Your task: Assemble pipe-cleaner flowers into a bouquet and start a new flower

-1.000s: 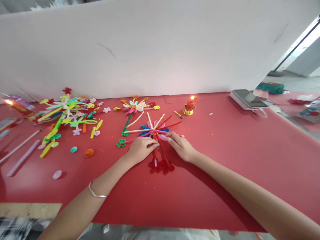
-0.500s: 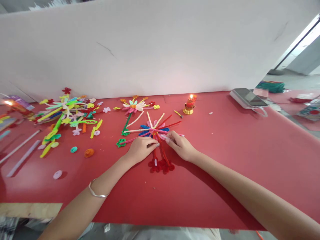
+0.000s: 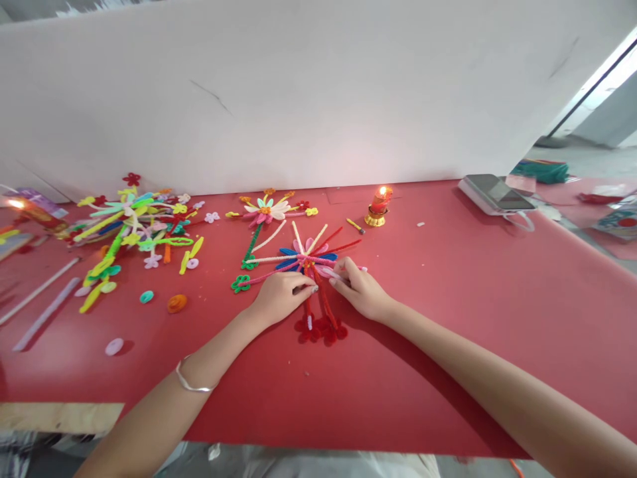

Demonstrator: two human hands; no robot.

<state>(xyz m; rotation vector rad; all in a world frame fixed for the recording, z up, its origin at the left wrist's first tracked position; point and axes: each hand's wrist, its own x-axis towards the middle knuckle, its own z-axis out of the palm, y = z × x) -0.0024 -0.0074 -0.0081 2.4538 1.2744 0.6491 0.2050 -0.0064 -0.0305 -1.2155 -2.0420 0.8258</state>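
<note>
Red tabletop (image 3: 448, 318) butts against a white wall panel (image 3: 318, 99) at the back; near edge runs just past your lap. Widest stretch of red lies to your right, from your right forearm up to the white device (image 3: 495, 194) with a cord; another stretch sits between your forearms. Left side crowded: pile of fuzzy wires (image 3: 132, 216), loose bits. Lit candle (image 3: 381, 199) stands behind the fuzzy flower (image 3: 306, 261), which lies mid-tabletop in front of you, red stems toward you. Your right hand (image 3: 364, 290) is pinched on a pink strip (image 3: 334, 273) at the flower's right side. Your left hand (image 3: 284, 297) is curled at the red stems; can't tell whether it grips them.
</note>
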